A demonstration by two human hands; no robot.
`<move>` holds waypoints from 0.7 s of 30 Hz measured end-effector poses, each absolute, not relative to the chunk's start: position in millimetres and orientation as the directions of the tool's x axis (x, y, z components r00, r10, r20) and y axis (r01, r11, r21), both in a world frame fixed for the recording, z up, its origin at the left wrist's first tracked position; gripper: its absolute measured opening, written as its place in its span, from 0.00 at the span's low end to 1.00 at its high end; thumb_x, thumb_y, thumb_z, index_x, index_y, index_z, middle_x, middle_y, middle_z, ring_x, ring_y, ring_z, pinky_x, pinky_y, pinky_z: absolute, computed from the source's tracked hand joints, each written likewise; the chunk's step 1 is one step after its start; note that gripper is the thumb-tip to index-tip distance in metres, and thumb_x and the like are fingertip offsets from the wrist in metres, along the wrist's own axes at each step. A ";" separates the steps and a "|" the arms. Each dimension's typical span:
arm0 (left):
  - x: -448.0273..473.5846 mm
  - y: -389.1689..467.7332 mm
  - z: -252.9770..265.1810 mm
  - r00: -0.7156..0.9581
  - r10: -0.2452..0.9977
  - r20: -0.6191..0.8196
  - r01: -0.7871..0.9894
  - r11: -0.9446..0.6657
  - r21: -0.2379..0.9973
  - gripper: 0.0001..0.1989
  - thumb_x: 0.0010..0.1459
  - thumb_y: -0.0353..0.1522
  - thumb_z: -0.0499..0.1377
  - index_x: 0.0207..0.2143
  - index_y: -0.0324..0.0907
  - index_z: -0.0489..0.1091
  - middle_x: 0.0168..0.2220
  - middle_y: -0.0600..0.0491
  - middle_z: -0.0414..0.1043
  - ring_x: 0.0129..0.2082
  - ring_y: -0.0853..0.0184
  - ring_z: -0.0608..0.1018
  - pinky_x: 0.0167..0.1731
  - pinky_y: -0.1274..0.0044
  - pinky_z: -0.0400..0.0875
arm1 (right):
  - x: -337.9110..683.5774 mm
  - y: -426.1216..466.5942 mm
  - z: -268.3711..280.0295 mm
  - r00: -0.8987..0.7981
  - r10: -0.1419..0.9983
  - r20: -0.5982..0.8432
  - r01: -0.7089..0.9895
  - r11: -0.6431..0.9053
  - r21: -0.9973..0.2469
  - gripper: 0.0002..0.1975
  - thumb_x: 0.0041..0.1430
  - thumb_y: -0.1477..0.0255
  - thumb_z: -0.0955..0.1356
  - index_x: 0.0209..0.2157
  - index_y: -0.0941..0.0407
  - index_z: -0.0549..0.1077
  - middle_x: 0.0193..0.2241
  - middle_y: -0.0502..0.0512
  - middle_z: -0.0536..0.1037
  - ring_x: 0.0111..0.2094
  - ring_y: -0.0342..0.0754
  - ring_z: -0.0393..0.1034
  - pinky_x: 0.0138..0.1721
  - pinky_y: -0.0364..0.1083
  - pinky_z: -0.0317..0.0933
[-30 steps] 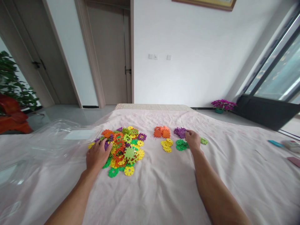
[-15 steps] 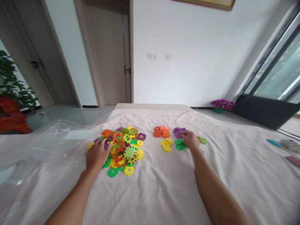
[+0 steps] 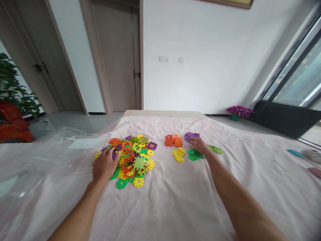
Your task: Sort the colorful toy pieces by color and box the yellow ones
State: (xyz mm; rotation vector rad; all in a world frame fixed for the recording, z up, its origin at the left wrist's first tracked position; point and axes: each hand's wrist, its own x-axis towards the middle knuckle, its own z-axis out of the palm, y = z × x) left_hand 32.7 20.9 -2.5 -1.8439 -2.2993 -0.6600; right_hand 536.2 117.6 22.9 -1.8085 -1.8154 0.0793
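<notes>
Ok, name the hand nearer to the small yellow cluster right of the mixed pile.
Right. The right hand is just to the right of the yellow cluster, at the purple pieces; the left hand is well left of it, at the mixed pile.

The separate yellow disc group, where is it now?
In the head view, the yellow disc group lies right of centre, just below the orange group and left of the green group.

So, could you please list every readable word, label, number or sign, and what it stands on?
No text can be read.
Coloured pieces: no lettering visible.
White panel at the clear container: nothing legible.
Middle wall plate: mark too small.
Pale mark, lower left: too blurred.
</notes>
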 end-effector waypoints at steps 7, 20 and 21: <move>32.9 19.7 -1.2 -0.243 0.901 0.358 0.955 0.156 0.253 0.28 0.64 0.47 0.45 0.58 0.43 0.66 0.56 0.43 0.71 0.54 0.54 0.72 0.51 0.64 0.66 | 546.9 91.2 16.9 0.134 0.954 0.267 0.763 0.073 -0.643 0.18 0.60 0.63 0.65 0.47 0.55 0.78 0.49 0.58 0.79 0.52 0.54 0.71 0.56 0.53 0.61; 30.8 22.4 -4.4 -0.244 0.902 0.357 0.957 0.163 0.241 0.28 0.64 0.47 0.45 0.58 0.44 0.66 0.57 0.43 0.70 0.54 0.54 0.73 0.52 0.65 0.66 | 594.1 74.6 10.4 0.317 0.918 0.238 0.827 -0.145 -0.542 0.19 0.64 0.63 0.61 0.30 0.57 0.78 0.37 0.63 0.81 0.41 0.55 0.73 0.46 0.51 0.62; 30.8 22.5 -4.4 -0.246 0.900 0.359 0.956 0.165 0.241 0.28 0.64 0.47 0.45 0.58 0.44 0.67 0.57 0.44 0.70 0.54 0.54 0.73 0.51 0.65 0.66 | 598.8 73.8 10.3 0.290 0.927 0.239 0.847 -0.133 -0.515 0.18 0.63 0.63 0.62 0.29 0.57 0.77 0.36 0.62 0.81 0.41 0.54 0.73 0.45 0.50 0.62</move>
